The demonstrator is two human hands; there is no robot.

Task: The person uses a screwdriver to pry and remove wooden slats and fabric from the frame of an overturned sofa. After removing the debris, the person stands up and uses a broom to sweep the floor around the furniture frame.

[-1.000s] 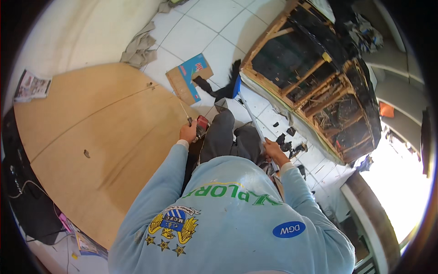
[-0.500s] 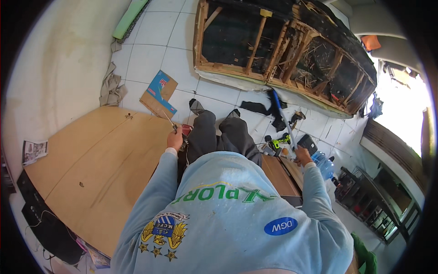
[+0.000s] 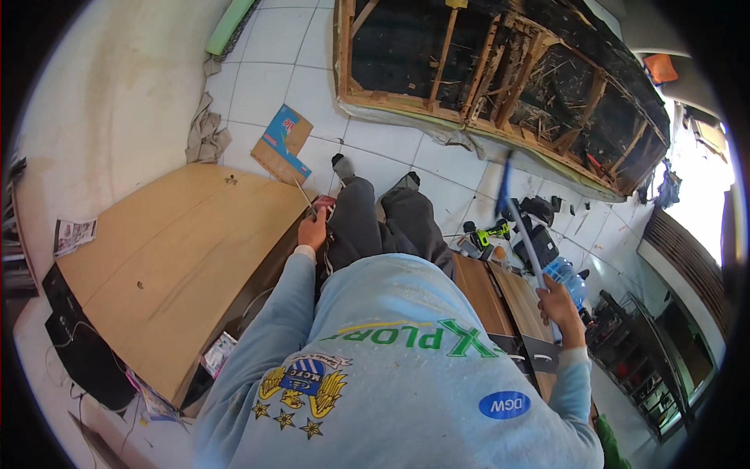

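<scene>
My right hand (image 3: 559, 307) is wrapped round the pale handle of a broom (image 3: 528, 242). The broom's blue head stands upright above the tiles, close to the overturned sofa frame (image 3: 488, 125). Beside my left leg, my left hand (image 3: 312, 230) is closed on a thin metal rod (image 3: 301, 190), whose handle end is hidden in the fingers. The rod's far end points at a cut piece of blue and brown cardboard (image 3: 269, 159) on the floor; whether they touch, I cannot tell. Black scraps (image 3: 539, 207) lie right of the broom head.
A green and black cordless drill (image 3: 491, 233), a black case (image 3: 537, 246) and a large blue water bottle (image 3: 566, 280) stand at right. Wooden panels fill the left (image 3: 180, 266) and right of my legs (image 3: 476, 293). Grey cloth (image 3: 207, 134) lies by the wall.
My right hand has drawn back and right with the broom, whose head has lifted and swung rightward. The black scraps left of it are gone from there. My left hand keeps its hold.
</scene>
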